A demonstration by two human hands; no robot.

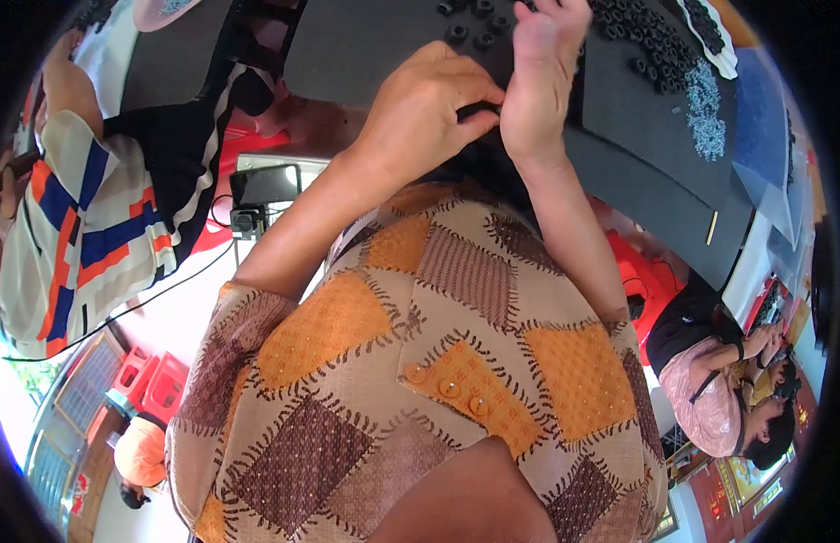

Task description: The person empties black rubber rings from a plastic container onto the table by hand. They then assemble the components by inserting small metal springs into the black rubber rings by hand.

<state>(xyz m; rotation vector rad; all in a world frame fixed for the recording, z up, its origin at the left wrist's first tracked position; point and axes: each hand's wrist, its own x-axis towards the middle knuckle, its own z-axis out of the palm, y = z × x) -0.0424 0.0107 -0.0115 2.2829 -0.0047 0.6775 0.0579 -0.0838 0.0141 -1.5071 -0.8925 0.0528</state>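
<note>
My left hand [424, 113] is over the near edge of the dark table [348, 45], its thumb and index finger pinched together. Whatever those fingertips hold is too small or hidden to make out. They touch, or nearly touch, the heel of my right hand [542, 90]. That hand is raised edge-on with its fingers pointing away from me, apart as far as they show; the top of the picture cuts them off. Small black ring-shaped parts [483, 39] lie just beyond my hands, and a larger spread of black parts [655, 68] is to the right.
A heap of small clear-bluish pieces [705, 113] lies on the right, near a white tray [726, 59] of black parts. A short yellowish stick [712, 228] rests by the table's right edge. Co-workers sit at left [85, 235] and right [701, 380]. A boxy device [248, 222] stands left.
</note>
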